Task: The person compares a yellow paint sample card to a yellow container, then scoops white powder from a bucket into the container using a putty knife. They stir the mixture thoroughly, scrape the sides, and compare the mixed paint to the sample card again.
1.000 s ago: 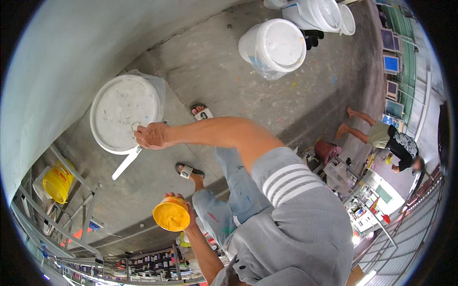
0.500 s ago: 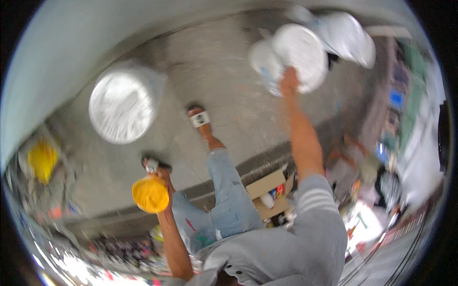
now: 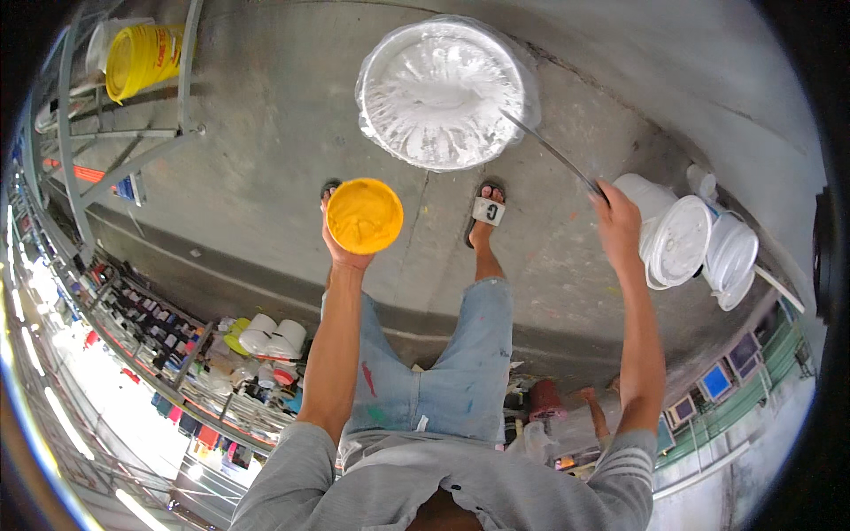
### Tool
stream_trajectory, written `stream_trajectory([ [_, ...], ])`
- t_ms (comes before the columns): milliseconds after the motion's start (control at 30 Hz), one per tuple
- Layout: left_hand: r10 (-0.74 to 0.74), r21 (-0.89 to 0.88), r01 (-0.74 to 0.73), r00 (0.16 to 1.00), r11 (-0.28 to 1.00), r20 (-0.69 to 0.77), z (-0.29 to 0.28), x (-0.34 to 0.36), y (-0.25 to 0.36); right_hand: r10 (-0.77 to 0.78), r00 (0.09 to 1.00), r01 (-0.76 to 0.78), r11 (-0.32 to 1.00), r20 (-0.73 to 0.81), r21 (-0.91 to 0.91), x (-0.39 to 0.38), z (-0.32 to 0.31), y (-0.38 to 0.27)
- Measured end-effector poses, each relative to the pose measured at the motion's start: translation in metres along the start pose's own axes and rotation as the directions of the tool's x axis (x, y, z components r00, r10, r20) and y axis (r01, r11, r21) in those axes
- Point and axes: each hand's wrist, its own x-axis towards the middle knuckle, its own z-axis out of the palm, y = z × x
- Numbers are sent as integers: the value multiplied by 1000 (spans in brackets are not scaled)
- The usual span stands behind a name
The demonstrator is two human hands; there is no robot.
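Note:
My left hand [image 3: 343, 246] is closed around the side of a round yellow tub [image 3: 365, 216]. Thick yellow paint or paste fills the tub, which I hold upright above the floor. In my right hand [image 3: 615, 232] is a long thin dark rod [image 3: 558, 155], gripped at one end. Its far end reaches over the right side of a large round container [image 3: 361, 106] lined with clear plastic and meets the white material there. A white coating streaks the container's inside, with a smooth white pool in the middle. The rod's very tip is hard to make out.
White buckets [image 3: 682, 243] with lids stand at the right by the wall. A metal frame [image 3: 66, 133] with a yellow bucket [image 3: 146, 62] is at the far left. Crowded shelves [image 3: 168, 332] lie at lower left. Another person's leg [image 3: 595, 411] shows at lower right.
The view has turned, bringing the plastic-lined container to the centre. My right hand has left the white buckets and now holds the rod at the container. The yellow tub stays in my left hand.

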Motion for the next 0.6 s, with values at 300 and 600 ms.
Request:
stream_trajectory([
  [300,0,-19,0,1000,1000,-16,-44,16,97,24,937,160,858,348,-488,172,149,-120],
  [600,84,-93,-103,977,990,-195,-70,5,102,174,840,-366,880,514,301,121,140,-70],
])
